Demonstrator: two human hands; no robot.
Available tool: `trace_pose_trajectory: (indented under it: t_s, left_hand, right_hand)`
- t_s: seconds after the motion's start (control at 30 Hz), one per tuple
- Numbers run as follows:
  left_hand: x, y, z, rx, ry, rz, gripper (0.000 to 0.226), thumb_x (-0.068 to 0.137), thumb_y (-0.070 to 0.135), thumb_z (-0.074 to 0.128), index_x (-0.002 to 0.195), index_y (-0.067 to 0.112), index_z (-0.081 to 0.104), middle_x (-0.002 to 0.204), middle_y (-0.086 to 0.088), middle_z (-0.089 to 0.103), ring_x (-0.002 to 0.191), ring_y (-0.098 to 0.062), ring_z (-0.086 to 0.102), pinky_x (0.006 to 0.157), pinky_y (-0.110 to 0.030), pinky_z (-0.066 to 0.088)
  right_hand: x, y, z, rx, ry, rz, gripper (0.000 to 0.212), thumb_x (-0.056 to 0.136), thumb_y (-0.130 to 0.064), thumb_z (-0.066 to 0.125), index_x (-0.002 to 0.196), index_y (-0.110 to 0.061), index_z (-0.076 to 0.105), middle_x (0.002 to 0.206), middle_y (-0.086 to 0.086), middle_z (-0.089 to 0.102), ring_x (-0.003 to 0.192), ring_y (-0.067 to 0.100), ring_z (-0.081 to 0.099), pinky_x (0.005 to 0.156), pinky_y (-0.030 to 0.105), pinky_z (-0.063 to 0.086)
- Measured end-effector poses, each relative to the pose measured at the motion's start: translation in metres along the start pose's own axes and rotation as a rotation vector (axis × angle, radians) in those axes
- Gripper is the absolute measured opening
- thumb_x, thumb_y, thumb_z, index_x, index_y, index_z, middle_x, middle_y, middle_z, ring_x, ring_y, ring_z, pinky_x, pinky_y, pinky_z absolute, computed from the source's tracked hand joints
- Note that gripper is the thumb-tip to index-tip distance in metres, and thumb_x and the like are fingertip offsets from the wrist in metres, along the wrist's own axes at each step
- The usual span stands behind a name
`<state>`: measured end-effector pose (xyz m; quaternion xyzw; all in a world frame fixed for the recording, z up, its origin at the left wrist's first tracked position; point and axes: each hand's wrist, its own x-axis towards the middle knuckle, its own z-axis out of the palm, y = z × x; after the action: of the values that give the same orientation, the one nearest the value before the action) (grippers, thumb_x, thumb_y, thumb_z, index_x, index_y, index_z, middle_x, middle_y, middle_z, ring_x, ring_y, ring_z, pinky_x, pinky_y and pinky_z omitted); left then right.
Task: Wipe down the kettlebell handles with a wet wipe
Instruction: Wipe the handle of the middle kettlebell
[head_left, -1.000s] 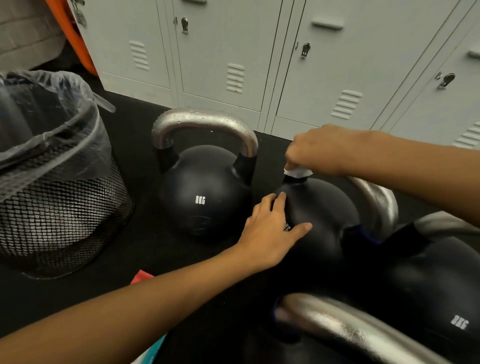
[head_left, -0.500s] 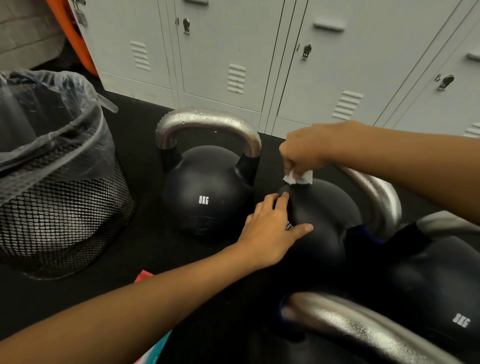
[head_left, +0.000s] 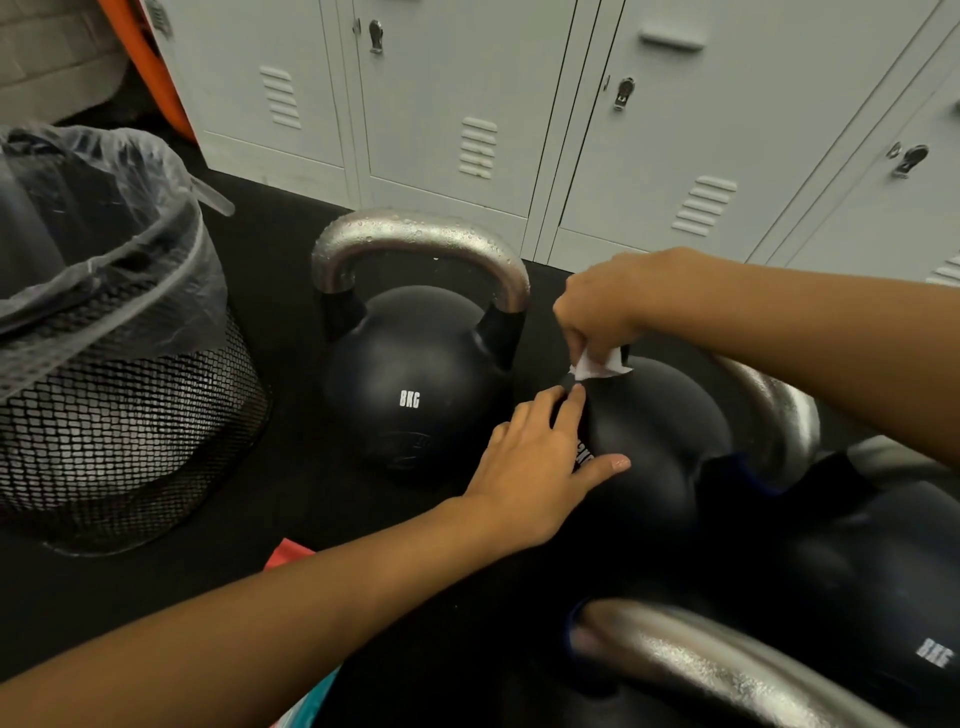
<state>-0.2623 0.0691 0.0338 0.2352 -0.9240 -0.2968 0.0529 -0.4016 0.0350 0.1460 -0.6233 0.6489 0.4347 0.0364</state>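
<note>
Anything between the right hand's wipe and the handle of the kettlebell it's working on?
Nothing visible. The right hand pinches the wet wipe at the near base of the middle kettlebell's handle. The left hand rests lower, on the ball, clear of the handle. The handle's top is hidden behind the right forearm.

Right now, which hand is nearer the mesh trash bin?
Left. The left hand rests on the middle kettlebell, on the side facing the mesh trash bin. The right hand pinches the wet wipe farther right.
</note>
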Motion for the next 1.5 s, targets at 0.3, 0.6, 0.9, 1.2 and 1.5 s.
trace_pose_trajectory:
  t_s: [0.3, 0.6, 0.9, 1.2, 1.5]
  left_hand:
    - [0.000, 0.000, -0.005, 0.000, -0.027, 0.004, 0.080, 0.093, 0.060, 0.041, 0.154, 0.018, 0.010, 0.158, 0.000, 0.017, 0.143, -0.020, 0.020, 0.114, -0.040, 0.026]
    - [0.001, -0.002, -0.003, -0.006, -0.021, 0.012, 0.080, 0.094, 0.060, 0.040, 0.154, 0.018, 0.010, 0.157, 0.000, 0.017, 0.143, -0.019, 0.019, 0.114, -0.040, 0.026]
    - [0.001, -0.004, 0.000, 0.011, 0.007, 0.022, 0.080, 0.093, 0.060, 0.040, 0.154, 0.017, 0.011, 0.157, -0.002, 0.018, 0.142, -0.021, 0.021, 0.114, -0.040, 0.027]
    - [0.002, -0.007, 0.000, 0.052, 0.010, 0.044, 0.081, 0.093, 0.062, 0.037, 0.154, 0.017, 0.010, 0.157, -0.002, 0.018, 0.142, -0.020, 0.021, 0.113, -0.040, 0.028]
    - [0.005, -0.007, -0.003, 0.062, -0.028, 0.038, 0.081, 0.093, 0.063, 0.037, 0.154, 0.018, 0.008, 0.157, -0.002, 0.017, 0.143, -0.020, 0.019, 0.116, -0.042, 0.026]
  right_hand:
    - [0.009, 0.024, 0.005, 0.401, 0.052, 0.142, 0.040, 0.094, -0.040, 0.061, 0.116, -0.008, 0.067, 0.084, 0.004, 0.057, 0.093, 0.027, 0.057, 0.084, 0.037, 0.047]
    - [-0.028, 0.020, 0.009, 0.051, 0.098, -0.092, 0.033, 0.093, -0.025, 0.060, 0.126, -0.030, 0.066, 0.127, 0.001, 0.063, 0.115, 0.029, 0.060, 0.094, 0.044, 0.052]
    - [0.010, -0.007, 0.001, 0.052, -0.063, 0.106, 0.038, 0.098, -0.037, 0.056, 0.132, -0.020, 0.058, 0.115, 0.004, 0.059, 0.102, 0.026, 0.059, 0.076, 0.033, 0.045]
    - [0.027, 0.021, -0.005, 0.557, -0.238, 0.304, 0.040, 0.099, -0.034, 0.054, 0.129, -0.007, 0.051, 0.105, 0.012, 0.059, 0.088, 0.028, 0.060, 0.077, 0.034, 0.049]
    - [0.029, 0.020, -0.007, 0.728, -0.363, 0.305, 0.044, 0.096, -0.030, 0.061, 0.129, -0.006, 0.048, 0.091, 0.014, 0.054, 0.079, 0.032, 0.060, 0.080, 0.043, 0.055]
